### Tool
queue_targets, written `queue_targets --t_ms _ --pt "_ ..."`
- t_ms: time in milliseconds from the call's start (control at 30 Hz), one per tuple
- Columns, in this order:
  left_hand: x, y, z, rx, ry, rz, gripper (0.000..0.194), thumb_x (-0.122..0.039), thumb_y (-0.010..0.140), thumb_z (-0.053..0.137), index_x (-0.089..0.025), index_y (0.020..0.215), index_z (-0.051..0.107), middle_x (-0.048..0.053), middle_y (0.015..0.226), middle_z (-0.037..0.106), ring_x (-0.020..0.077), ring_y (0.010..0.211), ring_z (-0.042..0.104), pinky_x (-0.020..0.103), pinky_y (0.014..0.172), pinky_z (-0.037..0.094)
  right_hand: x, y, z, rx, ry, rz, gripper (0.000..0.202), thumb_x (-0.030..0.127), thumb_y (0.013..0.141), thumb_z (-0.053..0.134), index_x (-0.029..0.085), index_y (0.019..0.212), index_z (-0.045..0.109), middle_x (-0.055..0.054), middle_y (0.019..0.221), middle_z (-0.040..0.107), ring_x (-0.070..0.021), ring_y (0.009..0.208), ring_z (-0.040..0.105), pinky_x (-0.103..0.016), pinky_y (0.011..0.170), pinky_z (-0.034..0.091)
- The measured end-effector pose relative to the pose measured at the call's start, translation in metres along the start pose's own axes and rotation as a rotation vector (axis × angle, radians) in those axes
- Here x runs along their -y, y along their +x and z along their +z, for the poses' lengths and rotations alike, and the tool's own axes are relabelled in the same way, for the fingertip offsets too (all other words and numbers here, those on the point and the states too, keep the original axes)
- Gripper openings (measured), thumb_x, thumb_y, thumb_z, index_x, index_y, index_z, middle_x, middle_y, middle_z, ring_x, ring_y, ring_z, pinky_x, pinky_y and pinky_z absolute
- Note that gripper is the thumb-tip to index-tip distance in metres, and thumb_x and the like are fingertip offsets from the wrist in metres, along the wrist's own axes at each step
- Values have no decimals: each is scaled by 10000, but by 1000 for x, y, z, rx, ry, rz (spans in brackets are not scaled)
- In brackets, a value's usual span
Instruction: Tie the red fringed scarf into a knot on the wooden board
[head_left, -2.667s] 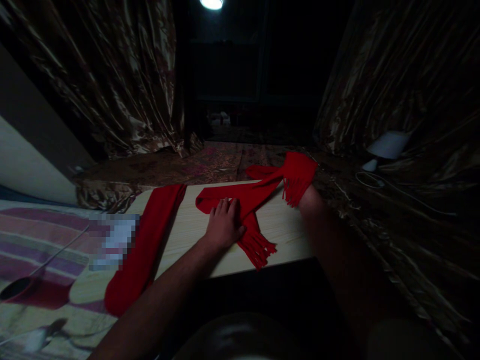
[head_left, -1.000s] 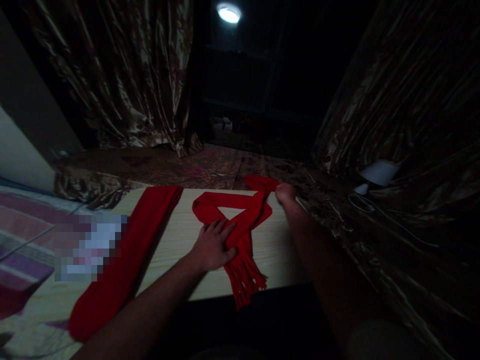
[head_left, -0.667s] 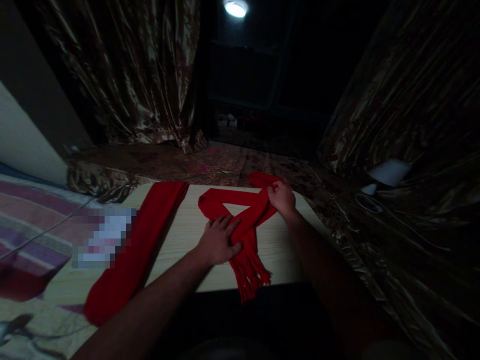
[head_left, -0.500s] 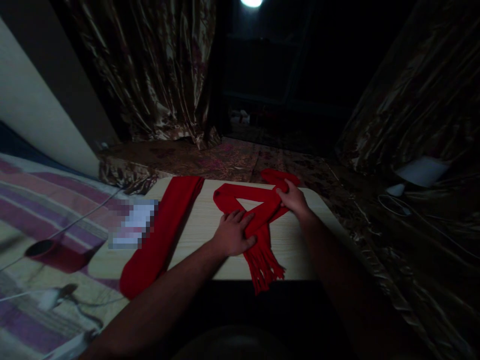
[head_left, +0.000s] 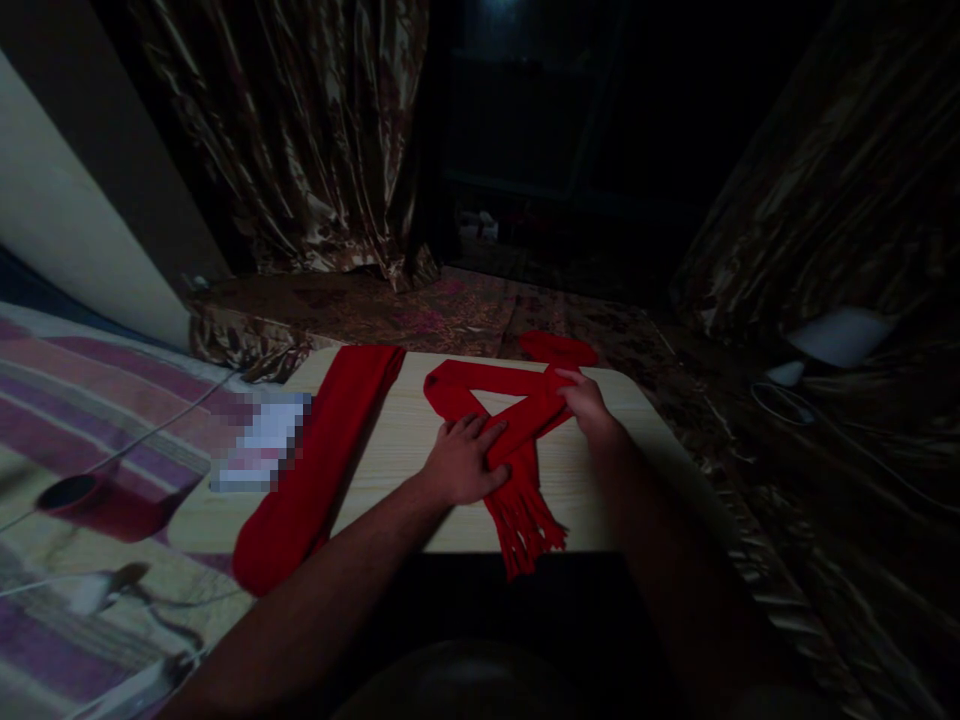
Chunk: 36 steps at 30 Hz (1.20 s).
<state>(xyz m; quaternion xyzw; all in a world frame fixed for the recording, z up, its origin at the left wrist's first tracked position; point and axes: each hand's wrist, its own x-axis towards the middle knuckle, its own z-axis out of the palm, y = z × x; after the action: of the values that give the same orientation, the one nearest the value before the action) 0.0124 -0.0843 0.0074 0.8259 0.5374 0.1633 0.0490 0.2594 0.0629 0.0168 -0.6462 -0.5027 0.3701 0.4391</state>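
A red fringed scarf (head_left: 517, 436) lies crossed over itself in a loop on the pale wooden table, its fringe hanging past the near edge. My left hand (head_left: 461, 462) rests flat on the crossing, fingers spread and pressing the fabric. At the loop's right corner, my right hand (head_left: 586, 400) has its thumb and forefinger closed on the scarf; its other fingers are hidden. A further red length of it bunches at the table's far edge, beyond my right hand. On the left of the table lies a long folded red cloth (head_left: 322, 450), apart from my left hand.
The wooden table (head_left: 390, 480) stands beside a striped bedspread (head_left: 82, 390). A blurred-out white item (head_left: 259, 445) and a dark red cylinder (head_left: 105, 505) lie at left, near cables and white plugs. Patterned curtains (head_left: 322, 150) hang behind. A white lamp-like object (head_left: 840, 335) sits at right.
My right hand has shifted its grip slightly down the scarf, and the far red length lies freer of its fingers. My left hand stays in place. The view has tilted slightly.
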Motion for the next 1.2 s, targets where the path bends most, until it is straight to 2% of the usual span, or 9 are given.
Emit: queue_targets --t_ms 133,267,433,600,700,800,967,1100,1200 --pt "1 1 2 1 8 12 745 -586 880 533 -261 1540 418 153 1545 457 356 1412 410 559 1106 307 -12 -2 -11 73 448 -46 650 130 664 568 194 1310 611 -58 986 767 -217 868 729 -351 784 603" --pt "2 1 4 12 28 12 751 -592 887 517 -260 1550 400 155 1553 446 363 1418 401 567 1103 307 -24 -3 -21 115 714 -202 638 121 655 569 248 1280 579 -68 1156 741 -222 1097 694 -452 1023 525" --pt "2 2 4 23 53 10 750 -583 894 511 -259 1559 384 157 1559 437 365 1430 388 563 1106 310 -34 3 -28 74 816 -214 680 112 630 554 270 1292 571 -71 1265 698 -223 1173 659 -489 1066 495" --pt "1 2 3 44 64 10 745 -585 903 494 -247 1558 387 158 1572 417 362 1433 387 559 1115 310 -35 13 -33 -54 864 -279 800 98 595 514 298 1369 529 -30 1384 622 -170 1187 635 -398 1030 528" --pt "0 2 2 48 64 8 738 -582 908 490 -245 1556 391 157 1574 414 360 1438 380 558 1119 306 -34 19 -42 -124 657 -298 889 96 616 528 300 1476 435 -32 1381 614 -167 1148 645 -357 981 546" --pt "0 2 1 53 60 4 728 -570 910 491 -250 1556 390 154 1578 408 356 1446 369 558 1125 298 -31 20 -55 -266 45 -336 827 97 718 552 239 1520 408 -69 1306 652 -197 1123 639 -358 1012 507" --pt "-2 2 -2 73 48 -6 728 -567 907 492 -245 1553 397 162 1582 399 356 1450 361 562 1127 288 -26 14 -77 -350 -760 -296 435 102 851 505 157 1248 673 -180 1235 634 -303 1185 564 -414 1060 421" --pt "-2 2 -2 76 54 -7 728 -570 906 495 -250 1552 397 159 1583 400 351 1455 353 550 1128 283 -22 17 -84 -280 -1057 -385 540 134 849 550 219 1380 599 -176 1485 459 -356 1381 377 -471 1097 361" --pt "-1 2 -1 76 62 -5 725 -567 907 497 -251 1552 397 159 1579 406 349 1452 359 543 1132 281 -22 31 -86 -57 -1067 -440 662 128 793 625 266 1436 556 -103 1592 371 -338 1463 281 -469 1157 295"
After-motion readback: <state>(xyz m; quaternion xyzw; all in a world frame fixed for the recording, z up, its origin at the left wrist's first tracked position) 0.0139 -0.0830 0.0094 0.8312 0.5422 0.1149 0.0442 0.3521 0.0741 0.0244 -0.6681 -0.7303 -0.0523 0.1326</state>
